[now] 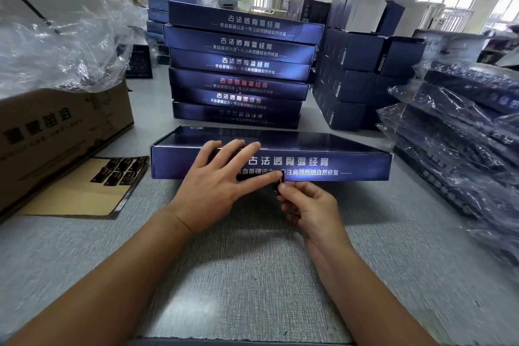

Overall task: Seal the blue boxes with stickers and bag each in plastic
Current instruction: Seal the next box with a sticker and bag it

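One flat blue box [323,161] with white lettering lies closed mid-table, long side facing near, and right behind it there's a slightly skewed stack [241,64] of several more. A tiny dark sticker [278,188] is at the box's near bottom edge, pinched by the right hand [309,205], and the sticker sheet [120,173] lies flat off to the left. Bagged boxes [455,126] pile up on the right, with loose clear plastic bags [61,45] heaped far left.

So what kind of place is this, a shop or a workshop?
Probably a packing room or small warehouse: a stack of identical blue boxes on the table, bagged boxes piled at right, and a sticker sheet beside a carton of plastic bags.
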